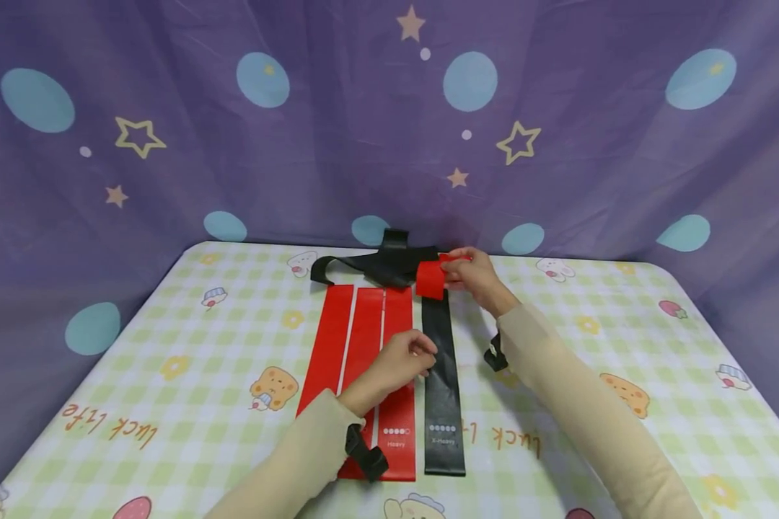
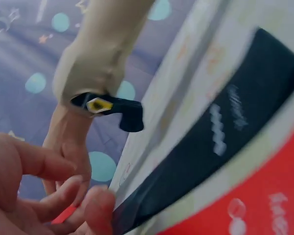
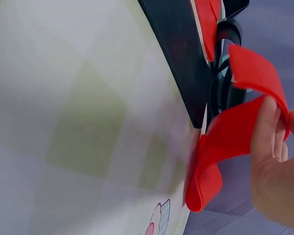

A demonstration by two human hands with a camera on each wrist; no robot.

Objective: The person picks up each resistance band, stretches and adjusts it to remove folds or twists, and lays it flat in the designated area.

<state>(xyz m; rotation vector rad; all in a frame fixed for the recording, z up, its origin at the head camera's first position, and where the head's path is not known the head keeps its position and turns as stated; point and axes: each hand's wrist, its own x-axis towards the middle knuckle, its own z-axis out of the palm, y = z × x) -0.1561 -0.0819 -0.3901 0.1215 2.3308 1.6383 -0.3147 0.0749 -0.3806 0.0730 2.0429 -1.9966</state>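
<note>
My right hand (image 1: 479,279) pinches a red resistance band (image 1: 430,280) at the back of the table. In the right wrist view this red band (image 3: 230,129) curls over between the fingers and thumb, and a fold of it hangs by the table edge. Lower down, my left hand (image 1: 399,358) hovers with loosely bent fingers and nothing held. Near its fingertips lies a flat black band (image 1: 443,404) marked X-Heavy. Beneath the left hand and forearm are flat red bands (image 1: 399,404) laid side by side, one marked Heavy.
A loosely bunched black band (image 1: 396,265) lies behind the flat bands, against the purple curtain (image 1: 376,144). A patterned cloth (image 1: 591,404) covers the table. Black straps (image 1: 366,453) are worn at both wrists.
</note>
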